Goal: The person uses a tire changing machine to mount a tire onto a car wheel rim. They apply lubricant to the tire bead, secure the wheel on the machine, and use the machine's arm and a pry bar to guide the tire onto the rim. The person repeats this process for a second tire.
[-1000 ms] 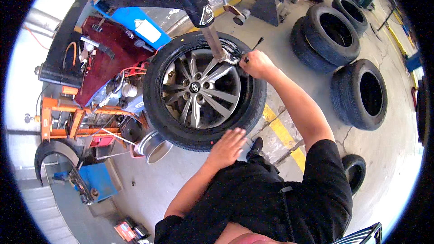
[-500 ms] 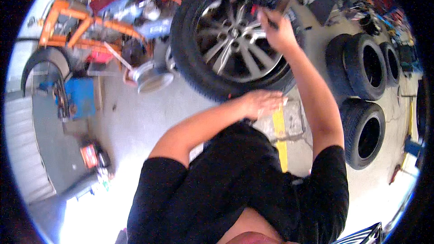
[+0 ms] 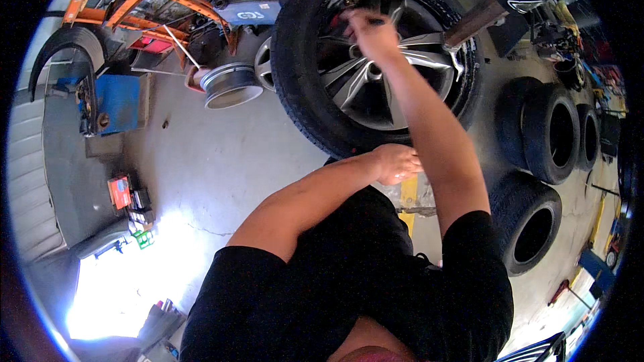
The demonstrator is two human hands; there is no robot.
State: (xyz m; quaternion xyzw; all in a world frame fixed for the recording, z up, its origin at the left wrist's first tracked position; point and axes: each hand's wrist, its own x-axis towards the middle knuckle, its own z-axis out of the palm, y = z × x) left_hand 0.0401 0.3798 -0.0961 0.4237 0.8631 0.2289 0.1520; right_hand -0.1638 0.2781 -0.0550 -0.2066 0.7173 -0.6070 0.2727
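Note:
A black tyre (image 3: pixel 302 100) on a silver multi-spoke wheel (image 3: pixel 345 97) lies in front of me. Over the wheel's upper part, my right hand (image 3: pixel 374 39) has its fingers bent in. A small dark piece shows at that hand, but I cannot make out what it holds. My left hand (image 3: pixel 397 163) rests by the tyre's near edge, its fingers curled and partly hidden behind my right forearm. From the upper right, a brownish metal bar (image 3: pixel 475 21) reaches to the wheel's rim.
Several loose tyres (image 3: pixel 537 221) stand on the floor at right. At left are a bare wheel rim (image 3: pixel 235 87), an orange metal frame (image 3: pixel 131 3) and a blue box-shaped unit (image 3: pixel 119 104). Small boxes (image 3: pixel 121 193) sit at the lower left.
My right hand has moved left across the wheel, away from the bar. My left hand's fingers, stretched out before, are now curled. The view has shifted, and the bar now meets the rim.

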